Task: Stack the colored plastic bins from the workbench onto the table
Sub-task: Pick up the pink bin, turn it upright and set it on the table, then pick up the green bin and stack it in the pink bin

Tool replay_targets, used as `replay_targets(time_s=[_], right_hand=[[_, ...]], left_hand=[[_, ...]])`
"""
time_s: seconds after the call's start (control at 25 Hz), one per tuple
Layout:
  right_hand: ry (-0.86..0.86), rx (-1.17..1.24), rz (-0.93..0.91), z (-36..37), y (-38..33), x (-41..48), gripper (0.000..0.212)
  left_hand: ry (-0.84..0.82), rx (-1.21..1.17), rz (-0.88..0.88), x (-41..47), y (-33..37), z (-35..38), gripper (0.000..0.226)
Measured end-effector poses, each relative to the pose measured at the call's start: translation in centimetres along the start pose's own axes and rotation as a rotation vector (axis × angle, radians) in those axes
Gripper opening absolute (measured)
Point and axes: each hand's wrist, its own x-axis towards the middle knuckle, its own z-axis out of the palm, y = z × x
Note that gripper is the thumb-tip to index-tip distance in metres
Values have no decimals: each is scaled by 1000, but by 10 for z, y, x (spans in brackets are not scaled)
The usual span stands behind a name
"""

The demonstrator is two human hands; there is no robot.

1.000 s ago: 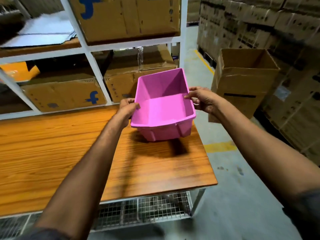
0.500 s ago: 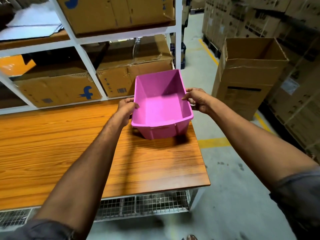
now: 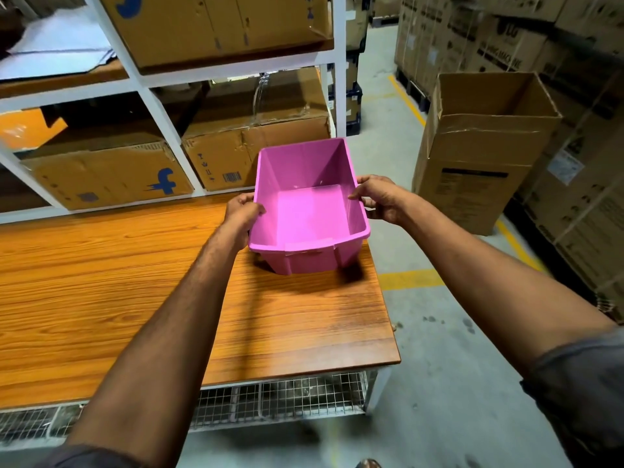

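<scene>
A pink plastic bin point(image 3: 305, 211), open side up and empty, sits at the far right corner of the wood-grain table point(image 3: 135, 298), its base on the tabletop or barely above it; which of the two cannot be told. The left hand point(image 3: 241, 211) grips the bin's left rim with the thumb hooked over the edge, and the right hand point(image 3: 381, 197) grips the right rim with the fingers curled around the outside. Behind the table stands a white shelving rack point(image 3: 162, 106) loaded with cardboard cartons, and a tall open cardboard box point(image 3: 479, 157) stands on the concrete floor to the right.
</scene>
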Motion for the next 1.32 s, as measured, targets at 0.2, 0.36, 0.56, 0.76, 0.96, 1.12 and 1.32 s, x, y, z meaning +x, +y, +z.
replay_targets(time_s=[0.2,0.36,0.56,0.76,0.96,1.12,1.32], right_hand=[[-5,-43,3,-2,-2,0,36],[27,-63,-10,-6,-8,-8,44],[252,-35,-234,-8,-16,-59,44],[236,-19,-551,5,22,-147,33],[71,-56,-573,42,90,-203,30],[-26,-209,-529,86,139,-238,32],[-203,-620,-696,167,184,-282,48]], left_hand=[[-22,49,-6,-3,2,-5,44],[-14,40,13,-12,5,-6,40],[146,-23,217,-52,17,-21,45],[203,-125,485,-144,-18,-43,41],[211,-40,452,-236,-91,-60,46],[243,273,480,-290,-144,-95,59],[331,783,477,-332,-193,-166,67]])
